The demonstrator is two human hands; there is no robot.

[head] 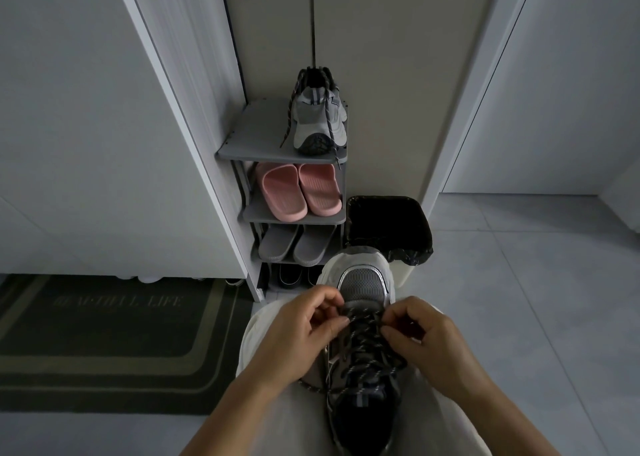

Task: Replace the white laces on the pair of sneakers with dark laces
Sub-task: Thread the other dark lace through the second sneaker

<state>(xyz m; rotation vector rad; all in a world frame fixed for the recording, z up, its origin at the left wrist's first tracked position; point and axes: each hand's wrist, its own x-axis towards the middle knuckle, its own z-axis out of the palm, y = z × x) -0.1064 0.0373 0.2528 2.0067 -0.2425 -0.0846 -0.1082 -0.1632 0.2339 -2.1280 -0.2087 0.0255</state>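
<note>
At the far left a doormat [104, 334] lies on the floor. Next comes the left hand [304, 327], fingers curled, thumb and forefinger pinching the dark lace [367, 345] at the row nearest the toe. The sneaker [363, 282] rests on the person's lap between the two hands, already criss-crossed with the flecked dark lace up most of its eyelets. The right hand [429, 341] mirrors the left, pinching the same lace on the opposite side of that row.

This looks like evening out the lacing. To do it well, I would draw slack up one crossing at a time from the toe upward, pull both sides equally so the tails end level, and keep the lace flat rather than twisted where it passes each eyelet.

The sneaker's long axis runs straight away from the person: toe pointing forward toward the shoe rack [249, 133], heel opening toward the body, upper facing up. Its mate [317, 123] stands on the rack's top shelf, also dark-laced, toe pointing back at the person, tails hanging over the shelf edge. A lined bin [388, 223] sits just right of the rack
</note>
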